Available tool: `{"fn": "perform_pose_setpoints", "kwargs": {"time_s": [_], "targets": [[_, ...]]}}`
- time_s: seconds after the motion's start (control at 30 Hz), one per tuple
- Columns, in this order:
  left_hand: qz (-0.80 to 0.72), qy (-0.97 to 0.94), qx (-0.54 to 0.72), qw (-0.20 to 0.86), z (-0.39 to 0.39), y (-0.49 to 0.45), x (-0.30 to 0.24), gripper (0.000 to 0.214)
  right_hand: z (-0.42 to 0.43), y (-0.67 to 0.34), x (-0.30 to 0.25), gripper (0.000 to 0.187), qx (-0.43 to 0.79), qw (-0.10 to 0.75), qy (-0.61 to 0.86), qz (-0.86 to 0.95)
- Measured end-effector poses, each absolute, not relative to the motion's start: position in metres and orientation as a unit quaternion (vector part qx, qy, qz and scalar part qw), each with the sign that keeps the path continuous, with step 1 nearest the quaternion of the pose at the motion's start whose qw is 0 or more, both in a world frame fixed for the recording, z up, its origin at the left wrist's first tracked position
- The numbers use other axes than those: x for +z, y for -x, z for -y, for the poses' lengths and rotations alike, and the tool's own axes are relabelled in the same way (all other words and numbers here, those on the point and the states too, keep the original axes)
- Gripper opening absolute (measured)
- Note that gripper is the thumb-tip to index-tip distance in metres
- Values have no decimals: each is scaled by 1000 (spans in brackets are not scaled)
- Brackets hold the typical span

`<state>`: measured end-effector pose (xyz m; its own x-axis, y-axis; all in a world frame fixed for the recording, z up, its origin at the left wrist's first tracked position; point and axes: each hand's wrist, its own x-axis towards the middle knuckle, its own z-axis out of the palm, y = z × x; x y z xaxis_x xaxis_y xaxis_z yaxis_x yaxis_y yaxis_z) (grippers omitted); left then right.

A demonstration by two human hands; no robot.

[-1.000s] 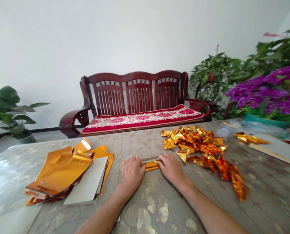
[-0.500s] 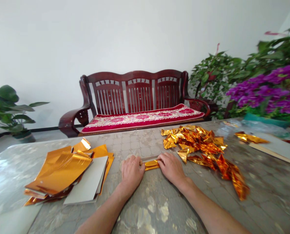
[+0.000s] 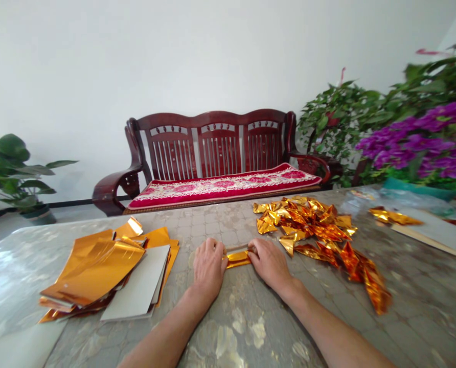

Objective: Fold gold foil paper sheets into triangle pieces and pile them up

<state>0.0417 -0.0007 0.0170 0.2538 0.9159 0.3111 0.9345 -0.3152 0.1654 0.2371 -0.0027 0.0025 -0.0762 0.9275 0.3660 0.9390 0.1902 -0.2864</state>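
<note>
Between my two hands is a narrow folded strip of gold foil paper (image 3: 237, 259), low over the middle of the table. My left hand (image 3: 208, 263) grips its left end with curled fingers. At the right end, my right hand (image 3: 268, 260) is closed on the same strip. My fingertips are partly hidden behind the foil and my knuckles. Left of my hands lies a loose stack of flat gold foil sheets (image 3: 97, 263), with a pale grey underside (image 3: 138, 286) showing. To the right is a heap of folded gold foil pieces (image 3: 308, 220).
The patterned table (image 3: 243, 327) spreads under everything. At its right end are a board with a grey sheet (image 3: 442, 230), clear plastic (image 3: 360, 199) and purple flowers (image 3: 423, 138). Beyond stands a dark wooden bench (image 3: 216, 148) with a red cushion (image 3: 228, 188). A potted plant (image 3: 17, 174) is at left.
My left hand has shifted slightly right and turned a little more upright. The foil strip between my hands has tilted and catches the light differently. The stack and the heap look the same.
</note>
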Motion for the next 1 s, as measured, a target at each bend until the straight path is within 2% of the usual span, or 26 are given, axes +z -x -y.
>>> {"fn": "perform_pose_setpoints", "kwargs": {"time_s": [0.1,0.27,0.67,1.0], "targets": [[557,810,-175,48,-1,-42,14,8,3,-237,3,3,-13,248,632,735],[536,826,-159,69,-4,-41,8,17,4,-238,5,4,-23,258,627,735],[488,863,-129,14,-4,-39,7,19,5,-237,7,9,-52,206,625,751],[434,898,-49,56,12,-43,18,22,6,-238,8,8,-49,195,630,750]]}}
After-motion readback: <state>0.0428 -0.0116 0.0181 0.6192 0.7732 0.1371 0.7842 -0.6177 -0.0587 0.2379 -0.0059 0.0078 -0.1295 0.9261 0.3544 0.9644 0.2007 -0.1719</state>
